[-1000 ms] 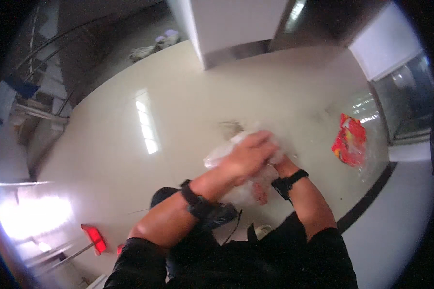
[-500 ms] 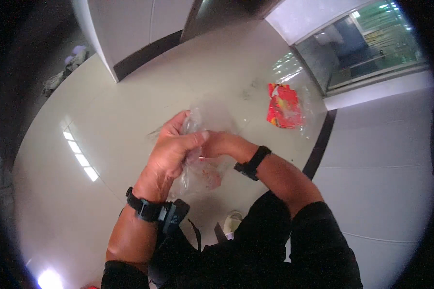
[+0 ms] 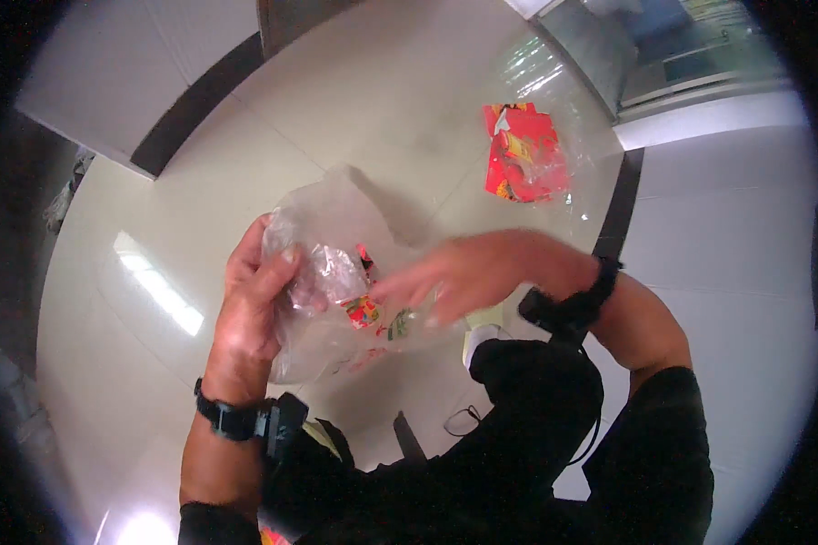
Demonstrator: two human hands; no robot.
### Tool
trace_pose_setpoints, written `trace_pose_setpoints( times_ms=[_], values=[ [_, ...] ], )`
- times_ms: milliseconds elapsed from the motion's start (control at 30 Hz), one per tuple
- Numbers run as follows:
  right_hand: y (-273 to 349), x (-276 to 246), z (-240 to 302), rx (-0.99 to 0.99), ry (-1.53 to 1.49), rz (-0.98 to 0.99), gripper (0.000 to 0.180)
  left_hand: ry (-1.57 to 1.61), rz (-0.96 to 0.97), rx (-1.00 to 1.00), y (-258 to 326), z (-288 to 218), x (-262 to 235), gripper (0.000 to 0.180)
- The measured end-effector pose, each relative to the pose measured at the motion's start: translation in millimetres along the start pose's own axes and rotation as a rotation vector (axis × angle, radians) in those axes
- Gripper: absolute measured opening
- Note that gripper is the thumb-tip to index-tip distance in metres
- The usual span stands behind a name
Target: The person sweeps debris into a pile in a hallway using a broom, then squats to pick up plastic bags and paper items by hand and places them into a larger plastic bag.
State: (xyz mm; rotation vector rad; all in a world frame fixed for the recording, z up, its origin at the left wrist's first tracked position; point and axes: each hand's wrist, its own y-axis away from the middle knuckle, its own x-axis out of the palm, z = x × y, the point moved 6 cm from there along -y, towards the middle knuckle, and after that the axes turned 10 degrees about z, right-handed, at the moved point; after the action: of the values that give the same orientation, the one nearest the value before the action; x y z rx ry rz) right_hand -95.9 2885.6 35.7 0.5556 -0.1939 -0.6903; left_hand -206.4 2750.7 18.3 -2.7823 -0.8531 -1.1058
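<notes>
Pinched between the thumb and fingers of my left hand is a clear plastic bag with red and green printing. It hangs spread out above the floor, and small red-and-yellow pieces show at its middle; whether they lie inside or are printed on it I cannot tell. My right hand is at the bag's right side, its fingers stretched out and apart, blurred by motion. No held thing shows in it.
Flat red-and-yellow packaging with clear plastic lies on the glossy tiled floor, beyond my right hand. A grey wall with dark skirting runs along the right. A glass door or window is at the far right.
My hands, together on the bunched bag before, have parted. The right hand has moved right, while the left keeps hold and the bag has spread out. The view has shifted.
</notes>
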Motion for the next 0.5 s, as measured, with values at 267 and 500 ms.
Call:
trace_pose_setpoints(
  times_ms=[267,500],
  values=[
    [233.0,-208.1,-212.8,0.508,0.706,-0.759,0.045,-0.125,-0.083,-0.127,-71.7,-3.5,72.7,0.041],
    [297.5,-269.3,-377.0,0.614,0.842,-1.068,0.072,-0.298,-0.339,0.000,-167.6,23.5,103.4,0.054]
  ],
)
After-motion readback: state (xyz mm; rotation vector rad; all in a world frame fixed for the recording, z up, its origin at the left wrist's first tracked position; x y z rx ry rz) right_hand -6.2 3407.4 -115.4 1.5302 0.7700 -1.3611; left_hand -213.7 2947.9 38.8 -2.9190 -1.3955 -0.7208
